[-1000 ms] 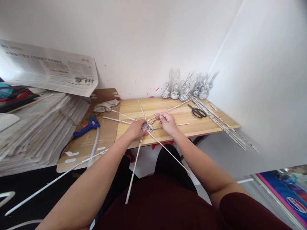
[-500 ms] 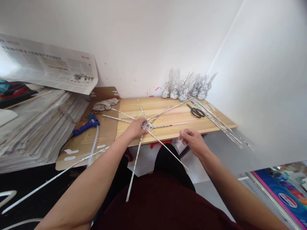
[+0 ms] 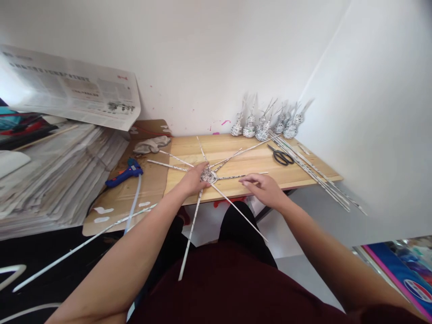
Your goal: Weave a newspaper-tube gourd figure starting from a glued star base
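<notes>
A round woven centre of rolled newspaper point(image 3: 209, 177) lies near the front edge of the wooden board, with several thin paper sticks spreading from it like spokes. My left hand point(image 3: 195, 178) is closed on its left side, thumb at the near edge and fingers over the far edge. To the right, my right hand point(image 3: 263, 188) hovers beside the spoke that points right point(image 3: 232, 177). Its fingers are loosely bent, and I see nothing held in them. One spoke point(image 3: 191, 238) reaches down over my lap, and another point(image 3: 241, 213) slants toward my knee.
Black scissors point(image 3: 282, 156) lie near loose paper sticks point(image 3: 313, 175) on the wooden board point(image 3: 182, 146). Small woven gourd-like pieces point(image 3: 249, 127) stand by the wall. At left are a blue glue gun point(image 3: 124, 173), a glove point(image 3: 151, 145) and stacked newspapers point(image 3: 70, 180).
My right hand has moved left, closer to the right-pointing spoke, and its fingers have stretched forward. My left hand stays on the woven centre. The whole view has shifted slightly.
</notes>
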Motion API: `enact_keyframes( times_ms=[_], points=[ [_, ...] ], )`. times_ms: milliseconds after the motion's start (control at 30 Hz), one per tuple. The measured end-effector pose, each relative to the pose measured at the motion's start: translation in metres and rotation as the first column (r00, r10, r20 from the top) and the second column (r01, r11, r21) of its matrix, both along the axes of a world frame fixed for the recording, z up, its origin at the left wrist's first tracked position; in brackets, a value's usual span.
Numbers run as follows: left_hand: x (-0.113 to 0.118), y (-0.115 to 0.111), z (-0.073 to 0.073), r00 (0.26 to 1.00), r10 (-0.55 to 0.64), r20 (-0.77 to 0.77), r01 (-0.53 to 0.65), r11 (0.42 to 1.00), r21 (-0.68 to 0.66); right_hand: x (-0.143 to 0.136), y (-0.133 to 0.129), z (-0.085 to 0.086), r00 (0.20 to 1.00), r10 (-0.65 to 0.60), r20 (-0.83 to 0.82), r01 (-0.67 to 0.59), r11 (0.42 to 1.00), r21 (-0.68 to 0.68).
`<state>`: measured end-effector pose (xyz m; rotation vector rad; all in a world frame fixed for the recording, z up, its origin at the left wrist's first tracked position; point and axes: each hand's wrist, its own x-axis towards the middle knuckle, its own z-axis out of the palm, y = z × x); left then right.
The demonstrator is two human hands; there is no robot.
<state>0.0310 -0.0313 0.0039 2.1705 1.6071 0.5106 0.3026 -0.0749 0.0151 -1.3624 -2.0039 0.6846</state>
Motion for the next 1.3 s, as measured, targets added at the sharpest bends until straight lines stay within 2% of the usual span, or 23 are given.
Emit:
enact_keyframes(
  times_ms=[100,200,333,433,567,667,767,867,967,1167,1300],
  points=[
    [0.000,0.001,-0.002,0.998,0.009,0.057,-0.010,1.000,0.016,-0.039,0.035,0.005,0.976,0.151,0.156,-0.172,0.976,0.134],
    [-0.002,0.002,-0.007,0.993,-0.010,0.121,0.005,0.999,0.044,-0.067,0.075,0.008,0.919,0.141,0.368,-0.226,0.953,0.200],
    [-0.003,0.002,-0.010,0.991,-0.023,0.133,0.013,0.997,0.075,-0.087,0.117,0.010,0.797,0.084,0.598,-0.201,0.971,0.132],
    [-0.003,0.001,-0.011,0.995,-0.039,0.094,0.029,0.995,0.098,-0.093,0.129,0.011,0.739,0.084,0.668,-0.179,0.981,0.075],
    [-0.003,0.002,-0.014,0.996,-0.030,0.080,0.020,0.992,0.121,-0.093,0.131,0.013,0.701,0.146,0.698,-0.268,0.961,0.069],
    [-0.004,0.003,-0.015,0.998,-0.007,0.061,0.001,0.994,0.111,-0.090,0.128,0.014,0.729,0.190,0.657,-0.344,0.932,0.112],
    [-0.002,0.003,-0.012,1.000,-0.013,0.028,0.010,0.996,0.093,-0.087,0.124,0.014,0.751,0.213,0.625,-0.382,0.912,0.148],
    [0.000,0.002,-0.007,0.999,-0.022,-0.027,0.024,0.997,0.070,-0.087,0.118,0.013,0.724,0.206,0.658,-0.402,0.901,0.161],
    [0.002,0.000,-0.004,0.996,-0.022,-0.091,0.028,0.997,0.067,-0.087,0.111,0.014,0.733,0.189,0.653,-0.380,0.911,0.163],
    [0.005,-0.002,-0.002,0.986,0.058,-0.155,-0.051,0.997,0.053,-0.089,0.101,0.014,0.837,0.163,0.523,-0.248,0.964,0.095],
    [0.009,-0.004,0.004,0.981,0.080,-0.177,-0.077,0.997,0.023,-0.088,0.101,0.012,0.859,0.145,0.491,-0.191,0.980,0.045]
  ],
)
